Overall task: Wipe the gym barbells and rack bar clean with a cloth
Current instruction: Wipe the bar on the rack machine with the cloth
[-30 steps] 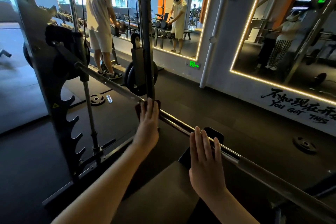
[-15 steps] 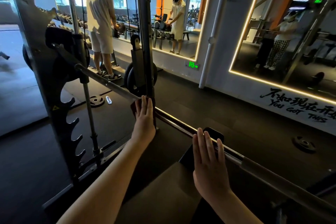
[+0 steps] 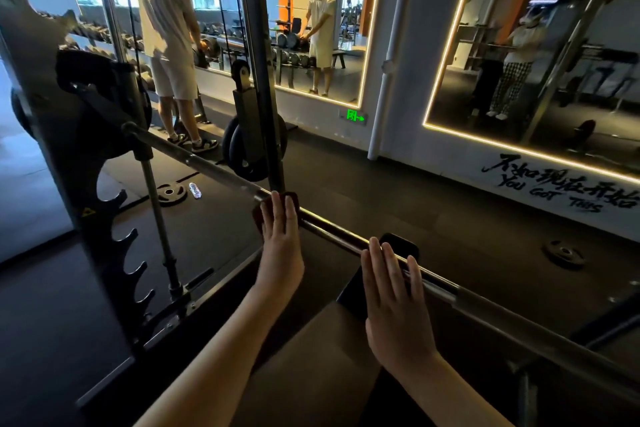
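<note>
Leftward along the bar (image 3: 346,236) is where the left hand (image 3: 278,239) has travelled since the earlier frames, carrying the dark cloth (image 3: 258,213) toward the machine's upright post (image 3: 258,62); the right hand (image 3: 394,298) has barely shifted. The bar runs from about 10 o'clock down to 4 o'clock across the view. At centre, the left hand lies over the bar with the cloth pinched beneath its fingers, which point toward 12 o'clock and fold over the top; how tightly they close around the far side is hidden. Toward 5 o'clock from it, the right hand rests flat on the bar, fingers extended, steadying and clasping nothing that I can see.

To do this stroke well, I judge the cloth should wrap as much of the bar's circumference as possible, with the hand rolled a little so the underside gets wiped too, while the right hand holds the bar from rotating. The stretch between 10 o'clock and the cloth looks like the remaining length on this side.

No containers are in play. A small water bottle (image 3: 195,191) lies on the floor at 9 o'clock beside a weight plate (image 3: 171,193); its contents cannot be judged.
</note>
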